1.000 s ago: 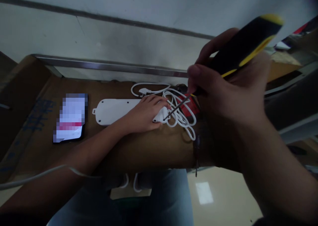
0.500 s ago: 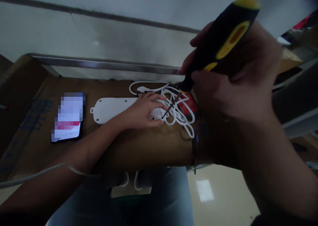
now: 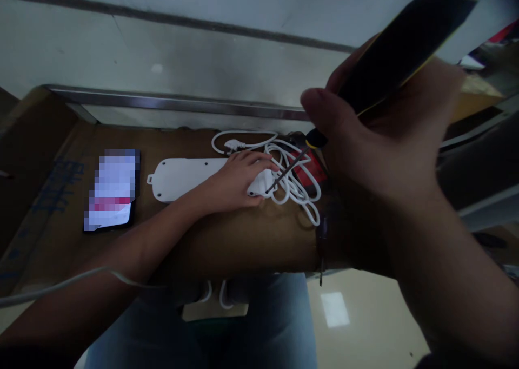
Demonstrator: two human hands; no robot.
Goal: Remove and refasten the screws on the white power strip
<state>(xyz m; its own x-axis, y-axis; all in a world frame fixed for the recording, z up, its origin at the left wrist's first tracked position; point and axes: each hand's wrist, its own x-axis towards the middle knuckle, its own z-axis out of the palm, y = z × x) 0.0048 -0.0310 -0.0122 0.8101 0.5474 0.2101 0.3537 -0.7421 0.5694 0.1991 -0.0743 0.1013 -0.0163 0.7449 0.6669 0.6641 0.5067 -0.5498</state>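
Note:
A white power strip lies back side up on a brown cardboard sheet. My left hand presses down on its right end, fingers curled over it. My right hand is wrapped round the black and yellow handle of a screwdriver. The thin metal shaft slants down to the left, and its tip meets the strip's right end just beside my left fingers. The strip's white cable lies in loops to the right, with its plug behind the strip.
A phone with a lit screen lies on the cardboard left of the strip. A red object sits under the cable loops. A metal rail runs along the back edge. My jeans and a pale floor show below.
My right hand has turned the screwdriver handle, which swung from steep back to a lower slant to the right. The tip stays at the strip's right end. My left hand has barely moved.

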